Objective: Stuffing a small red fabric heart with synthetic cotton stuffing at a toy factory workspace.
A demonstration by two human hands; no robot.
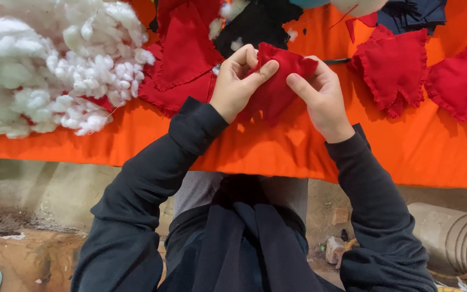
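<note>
Held red fabric pouch (277, 81) between left hand (239, 81) and right hand (320, 100), just above orange table cloth (406, 151), fingers pinching its upper edge from both sides, apparently to keep the seam gathered. Kept white stuffing pile (44, 65) near at left, finished red pieces (395, 67) well apart at right.

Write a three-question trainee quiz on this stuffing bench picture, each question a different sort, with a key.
1. True or false: both hands grip the same red fabric piece.
2. Multiple choice: the heap of white stuffing lies on which side of the left hand? A. its left B. its right C. under it
3. Fill in: the cloth covering the table is ____ in colour.

Key
1. True: the left hand and the right hand both pinch the piece.
2. A.
3. Orange.

Finished red stuffed pieces lie to the right of the hands.
</note>
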